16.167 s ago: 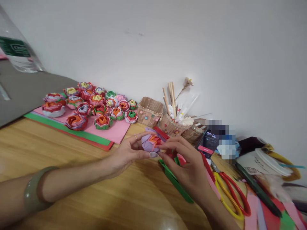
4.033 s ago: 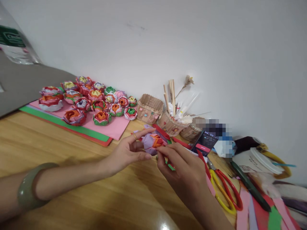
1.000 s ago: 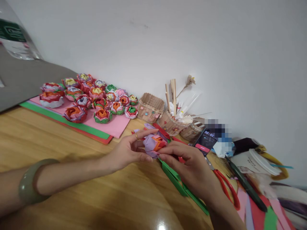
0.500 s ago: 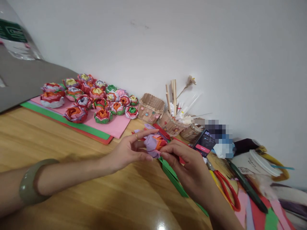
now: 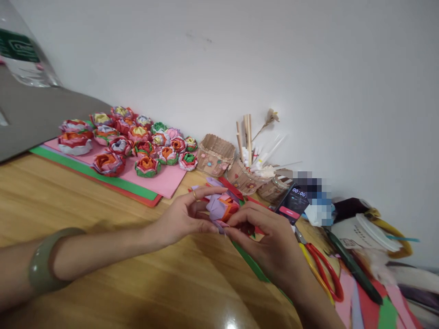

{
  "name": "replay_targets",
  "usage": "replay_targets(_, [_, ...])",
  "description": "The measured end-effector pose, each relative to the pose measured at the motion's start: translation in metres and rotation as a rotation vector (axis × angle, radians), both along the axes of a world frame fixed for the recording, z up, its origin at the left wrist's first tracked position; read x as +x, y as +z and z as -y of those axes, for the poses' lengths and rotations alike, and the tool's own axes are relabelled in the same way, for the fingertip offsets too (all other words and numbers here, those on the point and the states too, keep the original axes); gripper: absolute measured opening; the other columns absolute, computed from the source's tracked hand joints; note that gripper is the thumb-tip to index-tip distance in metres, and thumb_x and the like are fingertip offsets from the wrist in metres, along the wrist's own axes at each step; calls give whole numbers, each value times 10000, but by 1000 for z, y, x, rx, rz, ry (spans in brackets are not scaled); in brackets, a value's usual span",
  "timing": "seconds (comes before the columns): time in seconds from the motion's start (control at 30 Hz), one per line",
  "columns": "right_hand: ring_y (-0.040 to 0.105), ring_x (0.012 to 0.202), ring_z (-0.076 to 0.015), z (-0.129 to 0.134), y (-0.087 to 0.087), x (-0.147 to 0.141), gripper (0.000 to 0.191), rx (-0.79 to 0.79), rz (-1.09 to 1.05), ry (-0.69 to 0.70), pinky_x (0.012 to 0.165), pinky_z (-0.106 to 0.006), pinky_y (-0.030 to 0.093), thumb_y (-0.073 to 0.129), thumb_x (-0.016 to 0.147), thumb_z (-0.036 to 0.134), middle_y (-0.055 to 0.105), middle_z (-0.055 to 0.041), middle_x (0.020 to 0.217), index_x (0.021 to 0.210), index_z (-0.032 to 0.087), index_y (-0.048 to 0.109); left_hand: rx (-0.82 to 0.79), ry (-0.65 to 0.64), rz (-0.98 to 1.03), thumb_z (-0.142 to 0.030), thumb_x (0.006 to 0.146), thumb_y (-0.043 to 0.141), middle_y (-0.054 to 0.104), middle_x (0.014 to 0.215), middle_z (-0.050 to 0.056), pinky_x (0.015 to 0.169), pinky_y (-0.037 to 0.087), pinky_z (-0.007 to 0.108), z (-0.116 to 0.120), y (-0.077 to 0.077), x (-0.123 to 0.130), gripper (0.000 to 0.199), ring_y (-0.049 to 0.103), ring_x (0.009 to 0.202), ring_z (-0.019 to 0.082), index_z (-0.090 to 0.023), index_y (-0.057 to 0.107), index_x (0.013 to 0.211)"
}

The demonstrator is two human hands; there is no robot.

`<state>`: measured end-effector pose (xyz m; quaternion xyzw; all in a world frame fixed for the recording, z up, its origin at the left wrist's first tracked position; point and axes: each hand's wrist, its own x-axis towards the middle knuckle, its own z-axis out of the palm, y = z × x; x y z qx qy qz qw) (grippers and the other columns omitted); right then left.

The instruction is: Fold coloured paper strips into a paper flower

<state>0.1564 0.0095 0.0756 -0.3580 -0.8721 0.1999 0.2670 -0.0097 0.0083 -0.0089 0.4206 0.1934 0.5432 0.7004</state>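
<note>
Between my two hands, above the wooden table, is a folded paper flower (image 5: 219, 207) with lilac outer petals and orange and red ones inside. My left hand (image 5: 183, 212) grips it from the left, thumb below and fingers behind and above. With thumb and index finger, my right hand (image 5: 265, 233) pinches a lilac petal at the flower's lower right edge. Behind the flower lie lilac and red folded paper pieces (image 5: 236, 186), partly covered by the hands. Green paper strips (image 5: 252, 260) lie under my right hand.
Several finished paper flowers (image 5: 147, 166) sit on stacked coloured sheets (image 5: 171, 180) at the back left. Small decorated baskets (image 5: 216, 155) stand along the wall. Right of my hand are a phone (image 5: 293, 201), red-handled scissors (image 5: 325, 269), a dark green pen-like tool (image 5: 353, 265) and a white cup (image 5: 363, 233).
My right hand's pinch has shifted slightly down and left along the flower's lower edge, drawing a lilac petal downward. My left hand keeps its hold in nearly the same place.
</note>
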Motion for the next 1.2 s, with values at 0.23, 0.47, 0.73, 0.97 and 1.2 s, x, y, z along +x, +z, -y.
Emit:
replay_targets(0.23, [601,666,-122,0,-3,2,101,39,-5,2,562,-209,449,573,812,142,647,-16,745,756,186,644,-23,6,-3,-88,610,746,673,982,8,717,492,226,0,3,0,598,618,824,130,-313,582,1139])
replay_targets(0.47, [594,627,-120,0,-3,1,100,35,28,-11,563,-217,448,605,783,143,638,-1,692,699,188,636,-74,43,-77,-130,630,737,670,954,7,713,473,243,2,7,-1,548,592,802,130,-299,595,1131])
replay_targets(0.73, [592,603,-120,-4,-4,1,116,-71,2,-31,566,-221,443,686,717,151,642,9,654,632,179,613,-115,17,-116,-133,587,764,634,1049,18,652,461,239,0,1,0,647,586,718,112,-318,556,1171])
replay_targets(0.97, [620,646,-131,-4,-7,0,94,57,38,-65,577,-221,467,612,774,144,673,-16,715,702,188,655,-163,-10,11,-233,641,743,627,1073,48,751,460,290,1,7,-1,514,588,885,174,-253,580,1128])
replay_targets(1.2, [630,759,-140,-2,1,4,179,135,-98,-174,651,-244,499,524,830,133,677,-39,847,928,198,659,-232,53,104,-134,639,736,608,1153,58,905,416,368,-1,10,-2,573,571,1025,210,-243,535,1164])
